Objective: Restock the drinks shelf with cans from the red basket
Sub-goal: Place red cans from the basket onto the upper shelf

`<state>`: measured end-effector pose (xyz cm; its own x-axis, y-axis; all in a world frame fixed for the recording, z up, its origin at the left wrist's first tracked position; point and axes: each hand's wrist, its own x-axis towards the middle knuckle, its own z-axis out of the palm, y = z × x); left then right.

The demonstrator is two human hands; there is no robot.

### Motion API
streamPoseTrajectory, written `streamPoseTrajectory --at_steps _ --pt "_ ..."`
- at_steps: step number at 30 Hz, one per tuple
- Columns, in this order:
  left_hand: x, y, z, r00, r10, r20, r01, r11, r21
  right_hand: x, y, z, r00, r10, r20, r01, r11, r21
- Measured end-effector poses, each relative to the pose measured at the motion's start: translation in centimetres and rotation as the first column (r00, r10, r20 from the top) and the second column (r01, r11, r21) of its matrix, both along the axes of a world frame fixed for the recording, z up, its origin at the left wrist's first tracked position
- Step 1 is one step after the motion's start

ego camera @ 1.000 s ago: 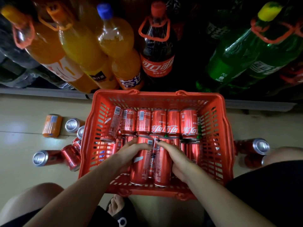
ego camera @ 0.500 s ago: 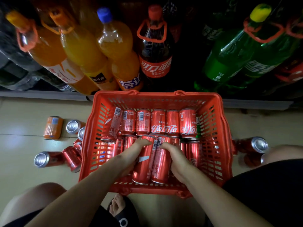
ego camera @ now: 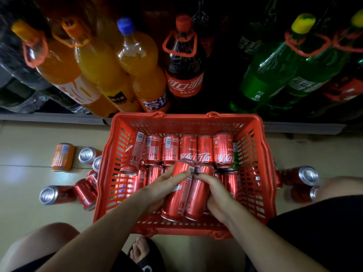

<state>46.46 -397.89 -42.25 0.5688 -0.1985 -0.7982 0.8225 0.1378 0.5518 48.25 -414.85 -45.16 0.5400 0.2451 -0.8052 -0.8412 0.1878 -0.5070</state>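
**A:** Two cans in hand, side by side, long axes running toward me, lifted a bit above the layer underneath. Slim red cola cans, glossy, barcode strip showing on the seam between them. No dents that I can see.

**B:** Grip?

**A:** My left hand wraps the left can, fingers stretched along its top. My right hand curls round the right can, fingertips at the seam. Both gripping, cans pressed together as a pair.

**B:** Where's that relative to the basket?

**A:** Inside the red basket, near-centre, toward my side. A back row of cans lies flat along the far wall; more sit under the pair. Basket sits on the floor just in front of the shelf edge.

**B:** Step?

**A:** I'd call it pick-up: pair grasped, not yet out of the basket. Task looks far from done, basket's well stocked.

**B:** Next move?

**A:** Lift clear of the rim, go forward over the far wall, find a gap on the shelf. That's the catch: what I see ahead is big bottles — orange bottles, a cola bottle, green bottles — no can slot visible. Dark in there too.

**B:** Anything else around?

**A:** Loose cans on the floor left of the basket, one orange can, a few more right. Cans roll, so I'd keep both squeezed together.
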Motion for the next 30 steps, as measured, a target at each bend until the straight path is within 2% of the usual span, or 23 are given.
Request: streamPoseTrajectory --at_steps 5,8,13,17,25,30 --pt "0.9 0.1 0.6 0.978 -0.106 0.181 0.07 0.978 0.196 0.8 -0.3 1.1 0.999 -0.045 -0.027 0.048 0.993 0.106" --pt "1.1 0.5 0.5 0.964 -0.158 0.215 0.097 0.957 0.272 1.2 0.1 1.5 0.999 -0.046 -0.006 0.047 0.99 0.131" --pt "1.7 1.2 0.7 0.96 -0.116 0.254 0.059 0.973 0.222 1.6 0.3 2.4 0.998 -0.046 -0.033 0.051 0.978 0.202" --pt "2.6 1.4 1.4 0.949 -0.12 0.29 0.051 0.971 0.235 3.1 0.6 3.9 0.999 -0.047 0.017 0.042 0.969 0.242" --pt "4.1 1.6 3.1 0.948 0.018 0.318 -0.068 0.987 0.148 4.9 0.3 6.7 0.998 -0.009 0.062 -0.006 0.973 0.232" --pt "4.4 1.1 4.0 0.935 0.043 0.351 -0.103 0.983 0.153 5.5 0.3 7.7 0.992 -0.003 0.129 -0.027 0.972 0.231"
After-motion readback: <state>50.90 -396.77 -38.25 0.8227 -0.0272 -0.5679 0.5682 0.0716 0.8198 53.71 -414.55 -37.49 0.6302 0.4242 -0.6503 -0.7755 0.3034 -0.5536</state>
